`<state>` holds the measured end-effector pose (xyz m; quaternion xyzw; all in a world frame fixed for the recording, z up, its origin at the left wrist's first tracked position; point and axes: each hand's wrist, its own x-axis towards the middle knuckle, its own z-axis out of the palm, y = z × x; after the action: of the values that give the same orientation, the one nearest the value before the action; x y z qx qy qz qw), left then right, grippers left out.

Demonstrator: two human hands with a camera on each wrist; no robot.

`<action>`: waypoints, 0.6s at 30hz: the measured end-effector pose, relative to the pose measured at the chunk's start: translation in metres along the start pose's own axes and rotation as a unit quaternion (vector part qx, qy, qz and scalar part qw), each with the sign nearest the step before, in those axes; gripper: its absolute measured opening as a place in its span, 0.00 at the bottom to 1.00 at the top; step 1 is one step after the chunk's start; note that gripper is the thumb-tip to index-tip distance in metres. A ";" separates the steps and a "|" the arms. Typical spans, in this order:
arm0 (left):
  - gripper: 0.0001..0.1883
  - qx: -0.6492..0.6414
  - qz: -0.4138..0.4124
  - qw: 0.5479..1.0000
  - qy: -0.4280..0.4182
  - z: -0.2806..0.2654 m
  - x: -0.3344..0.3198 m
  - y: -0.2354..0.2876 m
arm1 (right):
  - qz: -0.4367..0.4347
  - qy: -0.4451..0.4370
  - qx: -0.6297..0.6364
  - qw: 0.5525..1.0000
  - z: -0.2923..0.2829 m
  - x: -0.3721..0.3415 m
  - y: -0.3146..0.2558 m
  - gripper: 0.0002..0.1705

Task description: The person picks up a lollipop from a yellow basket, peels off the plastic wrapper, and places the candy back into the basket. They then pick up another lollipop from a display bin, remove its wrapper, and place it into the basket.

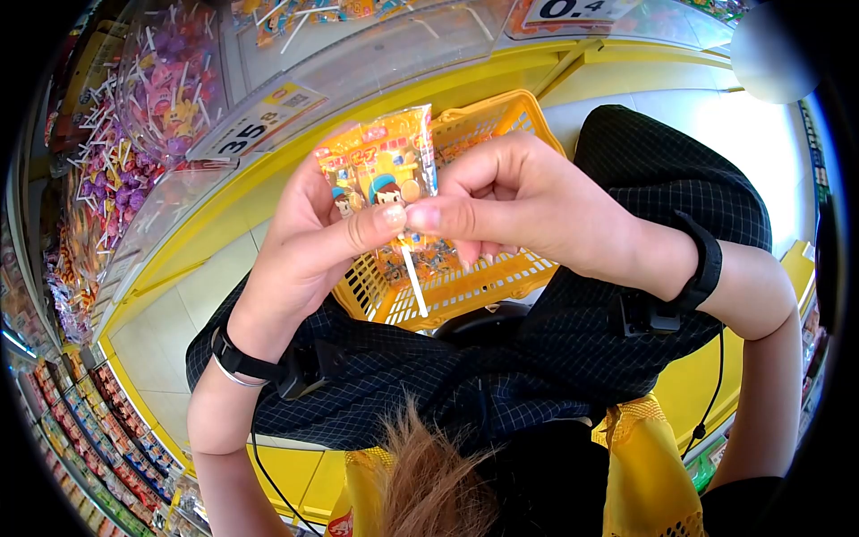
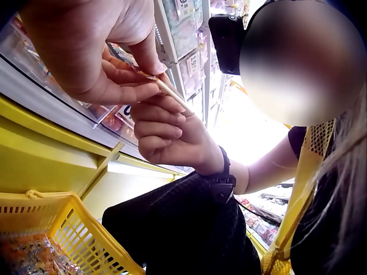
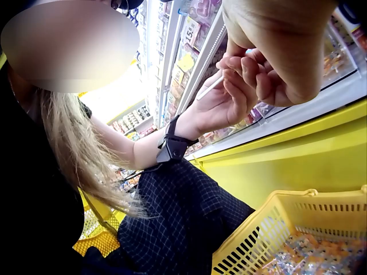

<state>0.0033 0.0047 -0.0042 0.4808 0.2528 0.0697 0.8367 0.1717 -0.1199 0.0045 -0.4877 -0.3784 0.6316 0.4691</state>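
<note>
A wrapped lollipop (image 1: 386, 161) with orange printing and a cartoon figure in a blue cap is held up in the head view. Its white stick (image 1: 413, 285) points down toward the person's lap. The left hand (image 1: 304, 228) pinches the wrapper's lower left side, thumb across the front. From the other side the right hand (image 1: 537, 201) pinches the lower right part, and the two thumb tips meet over it. Below the hands stands a yellow basket (image 1: 488, 309) with many similar orange packets in it. Both wrist views show the white stick (image 3: 210, 87) sticking out from between the fingers.
Clear-walled bins with wrapped lollipops (image 1: 121, 179) line the yellow counter edge (image 1: 206, 237) in front. A price card (image 1: 255, 125) hangs on one bin. Shelves of packaged goods (image 1: 98, 438) stand at lower left. The person's knees (image 1: 680, 170) flank the basket.
</note>
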 end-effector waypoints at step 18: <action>0.25 -0.062 -0.002 0.998 -0.021 0.009 -0.004 -0.001 | 0.017 -0.003 0.056 0.998 0.003 0.002 0.003 0.24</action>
<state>0.0039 -0.0041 0.0006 0.4286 0.2316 0.0739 0.8702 0.1683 -0.1194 0.0017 -0.4656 -0.3355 0.6610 0.4834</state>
